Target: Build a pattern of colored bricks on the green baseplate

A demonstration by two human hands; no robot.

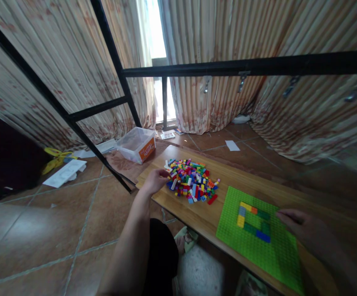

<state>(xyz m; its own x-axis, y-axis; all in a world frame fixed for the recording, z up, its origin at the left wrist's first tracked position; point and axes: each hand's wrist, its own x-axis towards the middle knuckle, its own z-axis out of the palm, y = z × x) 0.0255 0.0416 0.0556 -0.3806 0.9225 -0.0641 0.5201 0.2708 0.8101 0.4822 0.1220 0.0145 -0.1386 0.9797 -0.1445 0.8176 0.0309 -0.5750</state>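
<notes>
My left hand (pixel 157 181) is at the left edge of a heap of small multicoloured toy bricks (pixel 193 179) on the wooden table. Its thumb and fingers are pinched together; whatever is between them is too small to make out. To the right of the heap lies a green studded baseplate (pixel 284 263). A rectangular outline of bricks stands on it: yellow, an orange brick (pixel 254 210), a grey-blue brick (pixel 242 211), green, and a blue brick (pixel 263 236). My right hand (pixel 295 222) is over the baseplate's right edge, beside the outline, fingers closed, with their contents hidden.
The narrow wooden table (pixel 209 224) runs diagonally. Beyond its left end, a clear plastic box (pixel 137 144) with an orange label sits on the floor. Black metal bars (pixel 196 70) cross in front of curtains. A white tray-like piece (pixel 65 172) lies at left.
</notes>
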